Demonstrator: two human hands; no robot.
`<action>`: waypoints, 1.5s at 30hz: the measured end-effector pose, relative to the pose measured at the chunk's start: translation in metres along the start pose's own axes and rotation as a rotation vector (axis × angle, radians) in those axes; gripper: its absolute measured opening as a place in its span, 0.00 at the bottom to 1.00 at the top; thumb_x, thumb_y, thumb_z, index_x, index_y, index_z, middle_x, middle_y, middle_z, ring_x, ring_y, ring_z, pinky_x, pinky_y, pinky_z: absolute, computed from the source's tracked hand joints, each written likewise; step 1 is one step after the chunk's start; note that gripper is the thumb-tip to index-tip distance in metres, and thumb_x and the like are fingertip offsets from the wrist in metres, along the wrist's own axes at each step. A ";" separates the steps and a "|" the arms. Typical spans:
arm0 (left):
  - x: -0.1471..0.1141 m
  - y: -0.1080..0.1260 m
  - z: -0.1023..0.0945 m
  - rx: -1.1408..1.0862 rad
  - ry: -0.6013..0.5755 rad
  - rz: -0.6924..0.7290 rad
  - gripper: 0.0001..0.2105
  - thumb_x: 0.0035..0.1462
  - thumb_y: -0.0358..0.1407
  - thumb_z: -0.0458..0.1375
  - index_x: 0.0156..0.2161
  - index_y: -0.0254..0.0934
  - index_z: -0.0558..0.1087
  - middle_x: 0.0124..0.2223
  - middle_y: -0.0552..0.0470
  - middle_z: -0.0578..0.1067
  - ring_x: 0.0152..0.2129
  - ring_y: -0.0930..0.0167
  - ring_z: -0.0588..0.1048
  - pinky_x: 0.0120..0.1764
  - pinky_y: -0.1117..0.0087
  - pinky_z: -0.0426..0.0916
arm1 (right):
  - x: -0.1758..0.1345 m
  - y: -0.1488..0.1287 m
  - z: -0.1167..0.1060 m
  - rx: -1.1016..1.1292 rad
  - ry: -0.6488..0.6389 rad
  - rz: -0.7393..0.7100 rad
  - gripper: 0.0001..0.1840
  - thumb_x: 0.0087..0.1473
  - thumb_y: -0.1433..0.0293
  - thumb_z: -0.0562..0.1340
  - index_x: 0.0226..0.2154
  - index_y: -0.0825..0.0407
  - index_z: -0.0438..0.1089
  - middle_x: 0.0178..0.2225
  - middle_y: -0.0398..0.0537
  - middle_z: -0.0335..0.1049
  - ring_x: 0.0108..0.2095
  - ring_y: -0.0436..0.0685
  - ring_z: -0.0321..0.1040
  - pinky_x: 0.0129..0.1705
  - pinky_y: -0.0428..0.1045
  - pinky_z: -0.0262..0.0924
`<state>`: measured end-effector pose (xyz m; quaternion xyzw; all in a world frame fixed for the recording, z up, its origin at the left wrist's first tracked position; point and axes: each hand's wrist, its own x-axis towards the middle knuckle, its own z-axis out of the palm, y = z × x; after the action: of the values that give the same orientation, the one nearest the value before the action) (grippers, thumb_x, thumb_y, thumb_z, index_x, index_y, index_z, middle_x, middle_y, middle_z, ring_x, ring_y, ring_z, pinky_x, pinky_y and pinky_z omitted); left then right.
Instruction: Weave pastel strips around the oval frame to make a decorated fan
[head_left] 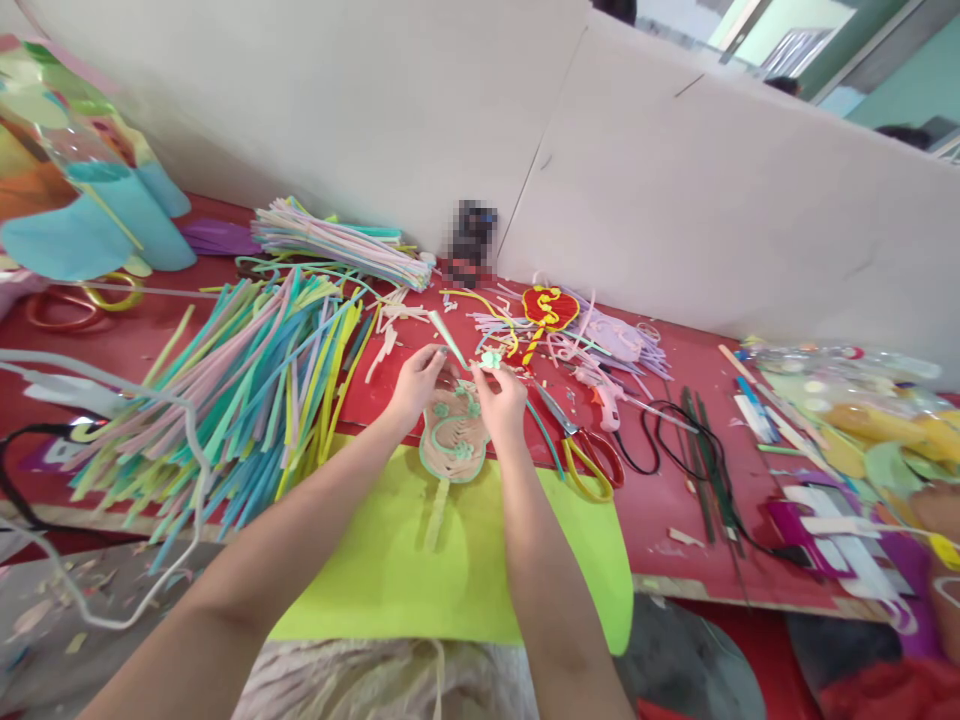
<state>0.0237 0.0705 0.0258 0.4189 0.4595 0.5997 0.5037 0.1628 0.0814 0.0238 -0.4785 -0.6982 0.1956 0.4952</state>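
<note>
My left hand is closed in a pinch at a short pale green pipe cleaner that slants between my two hands. A small mint-green flower shows at the fingertips of my right hand, which is closed on it. Just beneath both hands lies a fan-shaped piece with a mint-green rim, green flowers and a pale handle pointing toward me. Part of this piece is hidden by my hands. It rests partly on a lime-green sheet at the table edge.
A large pile of coloured pipe cleaners spreads at left, with a tied bundle behind. On the right lie scissors, a pink glue gun and a black cable. A red and yellow fan sits near the wall.
</note>
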 end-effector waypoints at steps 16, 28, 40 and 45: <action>0.000 0.003 -0.004 -0.442 -0.148 -0.367 0.07 0.51 0.32 0.56 0.37 0.33 0.70 0.36 0.46 0.76 0.32 0.72 0.76 0.30 0.75 0.71 | -0.003 -0.003 -0.005 -0.126 -0.083 -0.134 0.13 0.56 0.67 0.52 0.36 0.52 0.71 0.36 0.52 0.69 0.41 0.56 0.64 0.47 0.51 0.58; -0.002 0.005 -0.001 -0.321 -0.203 -0.183 0.09 0.51 0.31 0.56 0.39 0.35 0.64 0.33 0.53 0.71 0.28 0.77 0.74 0.36 0.74 0.70 | -0.002 -0.007 -0.005 -0.026 -0.103 -0.052 0.12 0.54 0.63 0.55 0.35 0.51 0.72 0.35 0.50 0.71 0.38 0.55 0.66 0.44 0.50 0.59; -0.004 0.002 0.003 0.362 -0.181 0.209 0.10 0.50 0.31 0.54 0.39 0.36 0.62 0.32 0.53 0.69 0.28 0.77 0.70 0.33 0.74 0.65 | 0.004 -0.007 -0.011 0.363 -0.171 0.337 0.17 0.45 0.56 0.61 0.26 0.54 0.72 0.26 0.45 0.72 0.29 0.53 0.66 0.34 0.47 0.59; -0.008 0.004 0.004 0.481 -0.111 0.270 0.12 0.49 0.33 0.56 0.40 0.36 0.63 0.32 0.52 0.71 0.28 0.75 0.70 0.35 0.73 0.65 | 0.003 -0.007 -0.007 0.485 -0.130 0.388 0.16 0.43 0.57 0.62 0.26 0.54 0.73 0.27 0.44 0.71 0.29 0.51 0.65 0.35 0.47 0.58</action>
<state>0.0281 0.0633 0.0302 0.6160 0.5003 0.5115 0.3297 0.1659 0.0793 0.0335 -0.4572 -0.5571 0.4774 0.5026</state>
